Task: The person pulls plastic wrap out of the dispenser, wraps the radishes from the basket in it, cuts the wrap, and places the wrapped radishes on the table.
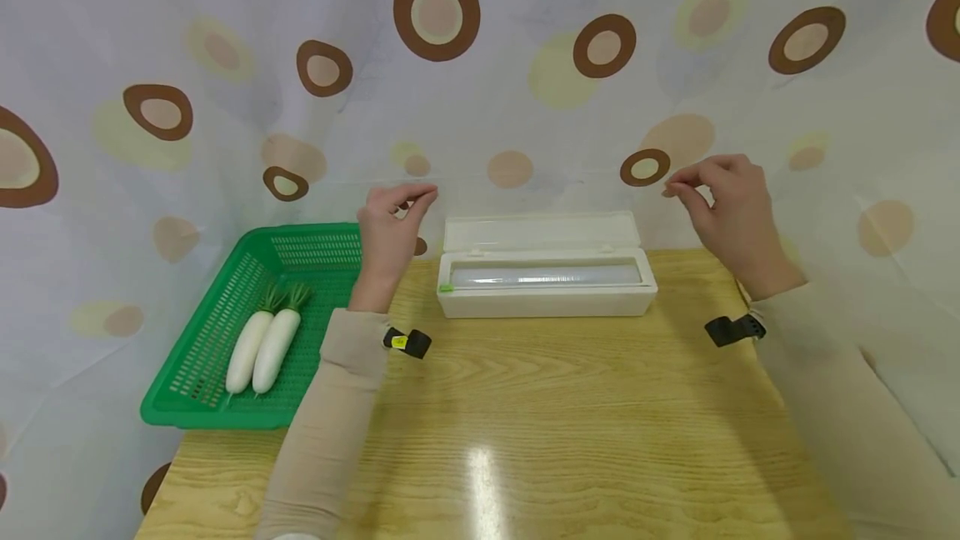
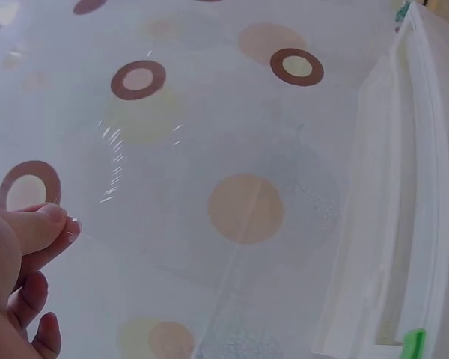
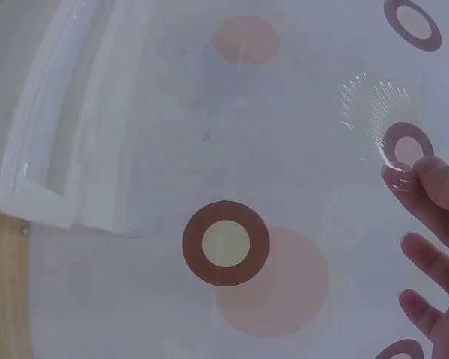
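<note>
Left fingers point(image 1: 412, 189) and right fingers point(image 1: 697, 171) in closed pinches on clear film point(image 3: 389, 103) edges, wide gap between them.

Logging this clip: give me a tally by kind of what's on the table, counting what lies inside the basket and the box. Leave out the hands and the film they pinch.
Radishes: 2
Basket: 1
Box: 1
Roll, inside the box: 1
Total: 5
</note>
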### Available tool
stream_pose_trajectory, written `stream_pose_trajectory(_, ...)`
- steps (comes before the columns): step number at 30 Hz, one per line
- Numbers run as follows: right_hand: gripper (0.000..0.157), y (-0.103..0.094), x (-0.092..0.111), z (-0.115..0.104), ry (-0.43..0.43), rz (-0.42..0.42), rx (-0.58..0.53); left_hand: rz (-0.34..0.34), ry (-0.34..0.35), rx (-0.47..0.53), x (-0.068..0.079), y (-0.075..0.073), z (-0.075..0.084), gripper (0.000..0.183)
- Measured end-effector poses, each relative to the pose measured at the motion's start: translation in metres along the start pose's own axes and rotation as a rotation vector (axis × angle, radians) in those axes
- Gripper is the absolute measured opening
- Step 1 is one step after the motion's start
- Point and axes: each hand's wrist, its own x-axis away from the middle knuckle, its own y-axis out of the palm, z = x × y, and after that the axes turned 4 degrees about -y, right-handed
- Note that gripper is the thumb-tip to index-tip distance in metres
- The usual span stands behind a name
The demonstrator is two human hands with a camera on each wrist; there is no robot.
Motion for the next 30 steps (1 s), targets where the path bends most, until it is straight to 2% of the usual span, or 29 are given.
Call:
stream_pose_trajectory(11, 0.006, -0.015, -0.020, -0.008, -0.011, 0.060, 0.002, 0.068, 0.115, 0.024, -0.010, -0.012, 0.016, 0.013)
stream_pose_trajectory(16, 0.002, -0.020, -0.025, -0.013, -0.001, 0.082, 0.010, 0.095, 0.137, 0.045, -0.013, -0.016, 0.022, 0.013)
stream_pose_trajectory(19, 0.005, -0.023, -0.028, -0.018, 0.017, 0.091, 0.008, 0.101, 0.136, 0.054, -0.013, -0.020, 0.026, 0.013)
stream_pose_trajectory(26, 0.007, -0.038, -0.020, -0.031, 0.091, 0.055, -0.011, 0.054, 0.102, 0.105, 0.002, -0.032, 0.040, 0.012)
stream_pose_trajectory(30, 0.014, -0.052, -0.008, -0.039, 0.089, 0.016, -0.050, 0.001, 0.123, 0.117, 0.016, -0.042, 0.046, 0.011)
